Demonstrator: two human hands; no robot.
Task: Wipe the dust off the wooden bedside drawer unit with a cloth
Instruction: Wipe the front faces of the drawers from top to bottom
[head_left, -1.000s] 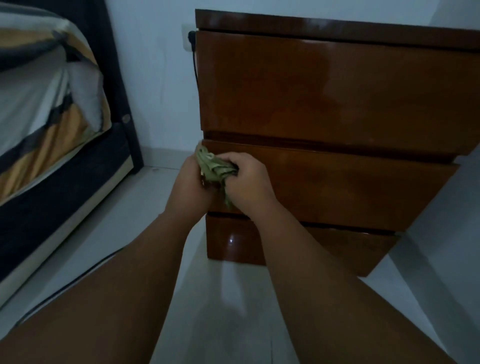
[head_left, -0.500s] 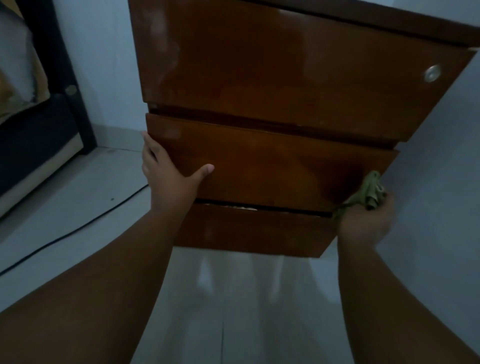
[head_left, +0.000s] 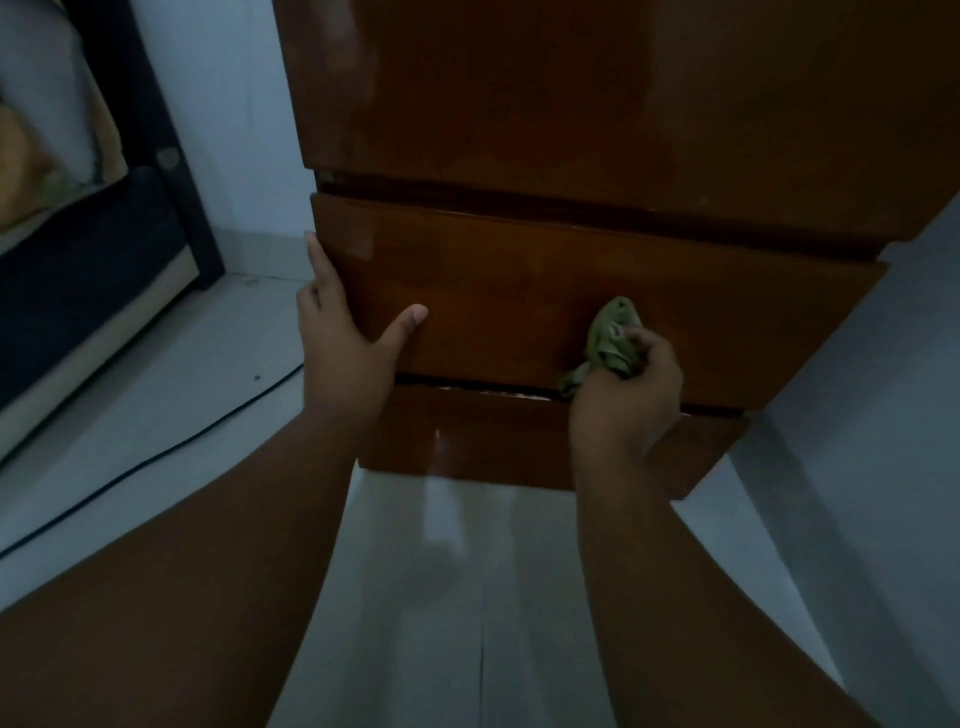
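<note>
Nearest the camera, two bare forearms reach forward over the pale tiled floor (head_left: 467, 597) toward the drawer unit (head_left: 597, 130), which stands on that floor against the wall. A dark cable (head_left: 156, 457) trails across the floor on the left, running toward the unit's left side, and the bed (head_left: 78, 249) sits beyond it at the far left edge of view.

The left hand (head_left: 345, 338) is spread open, palm braced around the left edge of the middle drawer (head_left: 519, 291), thumb lying on its front and fingers reaching up along the side. It grips nothing; it appears to steady the unit. The right hand (head_left: 631, 384) is closed around a bunched green cloth (head_left: 610, 343), pressing it against the lower part of the middle drawer's front, right of centre, just above the gap over the bottom drawer (head_left: 467, 436). A tail of the cloth hangs down to that gap.

The wiping of the middle drawer front looks to be under way, with the bottom drawer probably still to do. The top drawer fills the upper part of the view, glossy and dim.

Risks from here, as I judge them: the loose tail could catch in the gap between drawers and drag. Pressing hard might push a drawer in or shift the unit if the left hand lets go. The wadded cloth touches only a small patch, so dust may be missed, and the dim light makes that hard to check.
</note>
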